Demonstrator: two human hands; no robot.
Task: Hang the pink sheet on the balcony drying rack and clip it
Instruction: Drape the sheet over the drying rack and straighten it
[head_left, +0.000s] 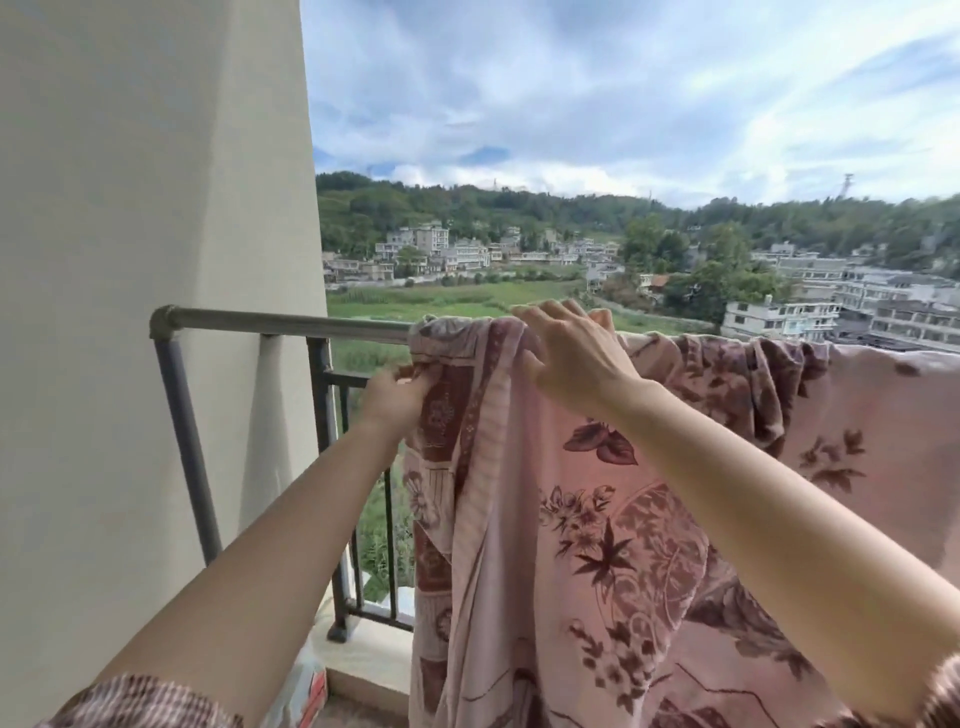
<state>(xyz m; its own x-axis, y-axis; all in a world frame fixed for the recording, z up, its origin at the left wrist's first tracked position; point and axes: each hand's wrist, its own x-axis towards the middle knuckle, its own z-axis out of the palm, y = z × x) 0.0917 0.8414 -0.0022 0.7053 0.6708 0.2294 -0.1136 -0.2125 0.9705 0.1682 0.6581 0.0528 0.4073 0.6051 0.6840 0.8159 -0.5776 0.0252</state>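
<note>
1. Sheet (597, 545) draped over rack bar (291, 322), bunched along the top, hanging in front of railing (324, 415).
2. Left hand (392, 395) pinches sheet's left edge just below bar.
3. Right hand (571, 358) on bar top, fingers curled over sheet.
4. Wall (156, 156) close on left, at bar's elbow.
5. Bag (306, 691) on floor beside railing post.

Left hand (395, 397): arm out, fingers pinch the sheet (597, 519).
Right hand (571, 358): higher, fingers curl over the sheet.
</note>
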